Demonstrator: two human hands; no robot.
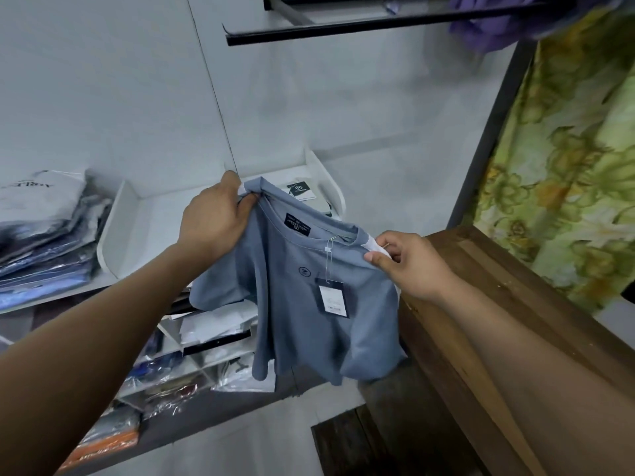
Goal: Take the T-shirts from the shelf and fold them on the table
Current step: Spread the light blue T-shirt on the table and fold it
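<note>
While held up in the air, T-shirt (309,304) hangs in front of shelf (151,214), left of table (498,304) | left hand (214,223) grips 1 shoulder | right hand (410,264) pinches the other | tag (332,298) dangles from collar

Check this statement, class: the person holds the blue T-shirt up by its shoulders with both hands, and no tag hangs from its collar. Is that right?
Not quite. The head view shows the left hand and right hand gripping the blue T-shirt at its shoulders, but a price tag does hang from its collar on a string.
</note>
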